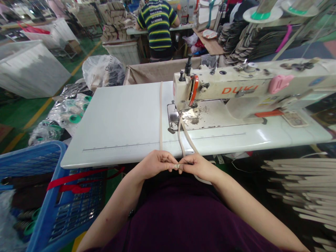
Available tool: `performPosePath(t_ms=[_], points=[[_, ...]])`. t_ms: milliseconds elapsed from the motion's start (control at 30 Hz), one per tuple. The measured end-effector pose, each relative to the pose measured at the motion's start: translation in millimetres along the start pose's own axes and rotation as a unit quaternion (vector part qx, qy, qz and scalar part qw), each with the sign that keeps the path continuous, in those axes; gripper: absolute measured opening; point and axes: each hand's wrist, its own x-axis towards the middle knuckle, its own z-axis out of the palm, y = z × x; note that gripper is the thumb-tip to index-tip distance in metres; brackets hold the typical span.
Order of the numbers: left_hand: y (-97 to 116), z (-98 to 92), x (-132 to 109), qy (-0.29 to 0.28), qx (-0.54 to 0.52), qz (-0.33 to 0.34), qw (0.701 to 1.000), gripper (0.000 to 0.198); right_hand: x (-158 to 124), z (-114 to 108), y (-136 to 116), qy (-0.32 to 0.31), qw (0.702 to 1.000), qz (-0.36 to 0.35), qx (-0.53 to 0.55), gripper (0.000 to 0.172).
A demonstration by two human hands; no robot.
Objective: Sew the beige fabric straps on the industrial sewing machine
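My left hand [155, 163] and my right hand [197, 166] meet at the near edge of the white sewing table [123, 115], both pinched on a narrow beige strap [183, 136]. The strap runs up from my fingers as two strands to the needle area of the cream sewing machine [236, 89]. Another beige strap [161, 115] lies straight across the table, left of the machine. Both hands are closed on the strap end, where a small dark tool tip shows between the fingers.
A blue plastic crate [39, 189] with a red strap [76, 182] stands at lower left. Stacked beige straps [301, 192] lie at lower right. Plastic bags with spools [68, 112] sit left of the table. A person in a striped shirt [157, 24] works at a far bench.
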Motion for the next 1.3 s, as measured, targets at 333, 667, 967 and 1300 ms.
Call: performPosePath(t_ms=[333,667,967,1300], points=[[1.1,0.0,0.2,-0.003,-0.002,0.004,1.000,0.025,0.7,0.8,1.7,-0.005,1.000,-0.002,0.008,0.027],[-2.3,-0.6,1.0,-0.003,0.000,0.002,1.000,0.023,0.4,0.6,2.1,-0.007,1.000,-0.010,0.013,0.027],[-3.3,-1.5,0.9,-0.008,-0.006,0.005,1.000,0.022,0.9,0.7,1.7,-0.007,1.000,-0.001,0.013,0.024],[-0.7,0.1,0.3,-0.004,-0.002,-0.003,1.000,0.022,0.8,1.3,3.9,-0.009,1.000,-0.001,0.009,0.028]])
